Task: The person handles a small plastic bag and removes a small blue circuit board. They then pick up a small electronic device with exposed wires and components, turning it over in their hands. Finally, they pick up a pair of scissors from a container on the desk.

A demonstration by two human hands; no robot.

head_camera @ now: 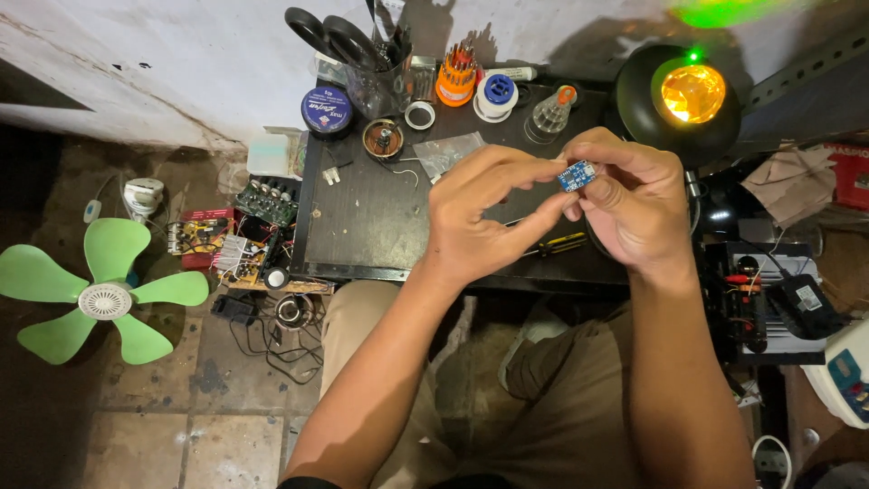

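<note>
Head view: both hands pinch a small blue circuit board over the dark worktable.

The left hand (475, 213) and right hand (634, 204) each close thumb and fingertips on the small blue circuit board (577, 175), held in the air above the dark worktable (362, 217), toward its right end. A loose pinch could let the board fall onto the worktable or off its near edge into the lap below. Hard pressure might bend its tiny parts. At the worktable's far edge stand a screwdriver set (457, 77) and a lit lamp (688, 95); a green fan blade (100, 290) lies on the floor well left of it.
</note>
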